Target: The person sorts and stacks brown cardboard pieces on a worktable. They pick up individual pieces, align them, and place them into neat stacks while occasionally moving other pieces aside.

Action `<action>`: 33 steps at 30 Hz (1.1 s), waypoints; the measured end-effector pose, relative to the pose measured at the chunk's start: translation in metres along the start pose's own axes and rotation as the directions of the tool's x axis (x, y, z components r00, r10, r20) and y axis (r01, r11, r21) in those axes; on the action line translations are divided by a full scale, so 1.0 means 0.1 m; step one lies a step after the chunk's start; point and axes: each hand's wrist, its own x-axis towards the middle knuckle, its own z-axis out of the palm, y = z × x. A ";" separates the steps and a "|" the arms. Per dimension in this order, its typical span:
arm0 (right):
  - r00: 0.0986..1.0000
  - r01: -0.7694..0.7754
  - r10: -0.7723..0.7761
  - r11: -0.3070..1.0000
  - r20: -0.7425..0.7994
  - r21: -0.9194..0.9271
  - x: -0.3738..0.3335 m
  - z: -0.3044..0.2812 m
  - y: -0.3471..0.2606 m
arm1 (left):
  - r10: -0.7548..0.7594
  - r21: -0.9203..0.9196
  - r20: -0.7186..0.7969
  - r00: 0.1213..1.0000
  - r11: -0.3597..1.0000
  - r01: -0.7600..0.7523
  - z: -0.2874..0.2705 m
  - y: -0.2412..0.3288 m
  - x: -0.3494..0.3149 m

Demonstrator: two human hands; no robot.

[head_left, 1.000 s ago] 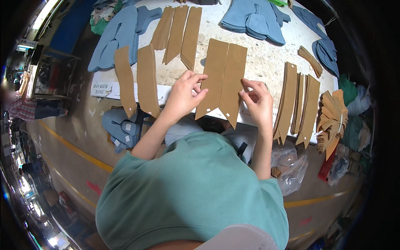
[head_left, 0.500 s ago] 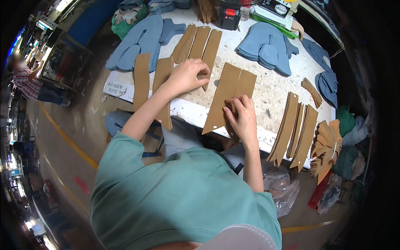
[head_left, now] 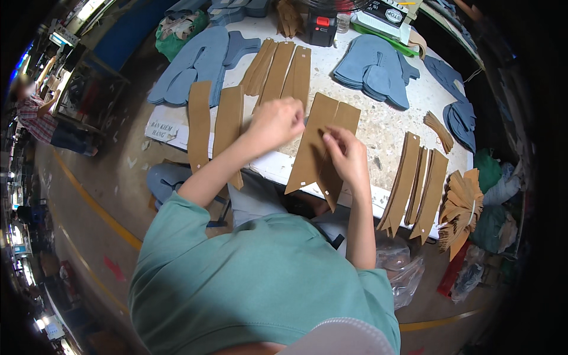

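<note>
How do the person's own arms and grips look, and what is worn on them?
The sleeves are short, plain and teal-green; below them the forearms are bare, without visible watch or bracelet. The left grip and right grip wear no gloves; whether there are small rings, I cannot tell.

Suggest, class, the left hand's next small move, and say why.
Perhaps bring the left hand onto the left strip of the central brown pair to steady it. The right hand is over the adjoining right strip, while the left is just beside the pair, though blur hides whether it holds anything.
</note>
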 end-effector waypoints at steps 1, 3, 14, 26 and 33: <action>0.996 -0.084 0.087 0.988 -0.014 0.132 0.07 0.04 -0.01 | 0.031 -0.051 0.034 0.999 0.998 -0.029 0.00 0.09 -0.09; 0.996 -0.089 0.085 0.978 0.032 0.187 0.17 0.10 -0.02 | 0.064 -0.304 0.234 0.970 0.952 0.011 -0.03 0.22 -0.24; 0.982 0.175 -0.185 0.971 -0.046 -0.162 0.14 0.16 0.01 | 0.010 0.299 -0.095 0.995 0.954 0.019 -0.07 -0.66 0.10; 0.958 -0.121 0.118 0.993 -0.261 0.005 -0.66 -0.50 0.42 | -0.048 0.278 -0.006 0.999 0.959 0.048 -0.10 -0.67 0.09; 0.947 -0.139 0.173 0.981 -0.271 0.138 -0.81 -0.38 0.39 | 0.011 0.227 -0.208 0.978 0.973 0.037 -0.26 -0.62 0.19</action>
